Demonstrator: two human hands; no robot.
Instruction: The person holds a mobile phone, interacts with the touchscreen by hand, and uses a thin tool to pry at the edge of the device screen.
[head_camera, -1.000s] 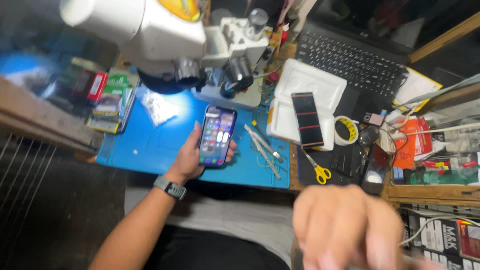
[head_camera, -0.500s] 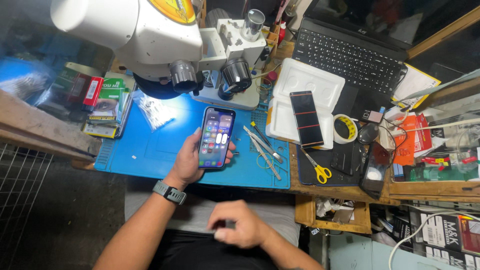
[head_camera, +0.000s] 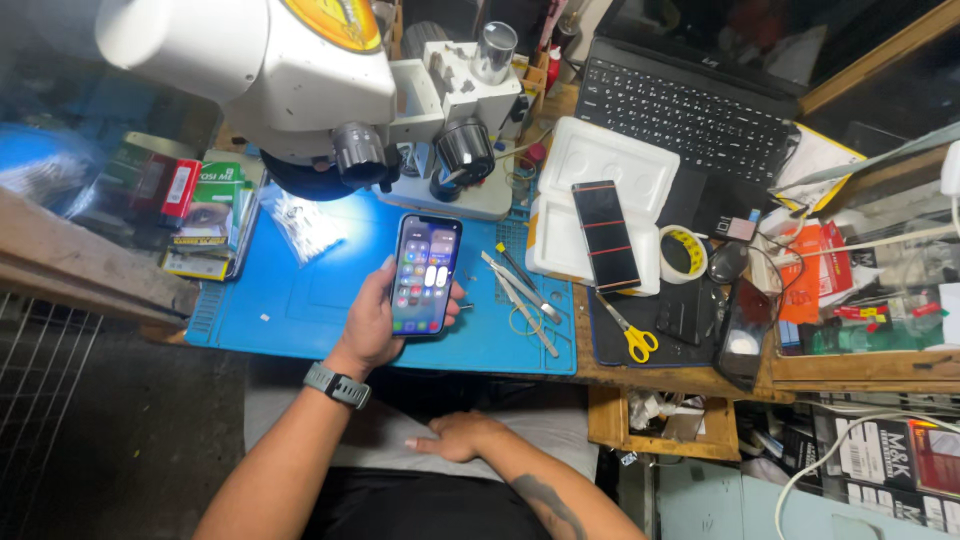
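My left hand (head_camera: 372, 325) grips a smartphone (head_camera: 425, 274) with a lit screen, held upright above the blue work mat (head_camera: 300, 300). A grey watch sits on that wrist. My right hand (head_camera: 455, 436) lies flat on my lap below the bench edge, fingers spread, holding nothing. A large white stereo microscope (head_camera: 330, 90) hangs over the mat just beyond the phone. Tweezers and thin metal tools (head_camera: 520, 295) lie on the mat right of the phone.
A white foam tray (head_camera: 600, 170) bears a dark phone part (head_camera: 605, 235). Yellow-handled scissors (head_camera: 632, 335), a tape roll (head_camera: 684, 254) and a black laptop (head_camera: 690, 105) sit to the right. Small boxes (head_camera: 205, 215) stand left; an open drawer (head_camera: 660, 420) hangs below.
My right hand dropped from close to the camera down onto my lap and flattened out. The left hand kept the phone in place.
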